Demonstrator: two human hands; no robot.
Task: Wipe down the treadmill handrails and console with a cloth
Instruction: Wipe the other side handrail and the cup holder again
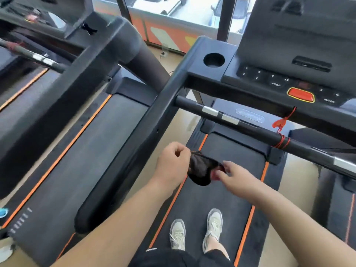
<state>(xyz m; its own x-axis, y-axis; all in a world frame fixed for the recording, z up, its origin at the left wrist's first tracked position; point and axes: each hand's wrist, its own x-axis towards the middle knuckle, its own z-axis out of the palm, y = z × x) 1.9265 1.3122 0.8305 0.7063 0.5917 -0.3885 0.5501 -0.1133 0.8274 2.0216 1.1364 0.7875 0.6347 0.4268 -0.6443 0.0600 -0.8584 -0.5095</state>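
**Cloth stretched between two hands, rails not yet touched**

The dark cloth (199, 170) hangs in the air over the treadmill belt (217, 199), held between both hands and touching no part of the machine. The left hand (172, 163) has its fingers curled in a tight grip on the upper corner. The right hand (238, 177) pinches the opposite end with its fingertips. Pulled apart this way, the cloth looks as if it is being opened or refolded into a usable pad — a judgement, since the fabric is blurred.

The padded side handrail (152, 128) runs just left of the left hand, so it is likely the easiest place to start. Ahead lies the crossbar (250, 128) with its silver sensor plates and a red safety cord (279, 125) tied round it, which a wipe could snag. Beyond that sits the console (279, 79) with its keypad, red stop button (300, 95) and cup holder (213, 59).

The person stands on the belt in pale shoes (177, 234), with a neighbouring treadmill (77, 141) on the left.
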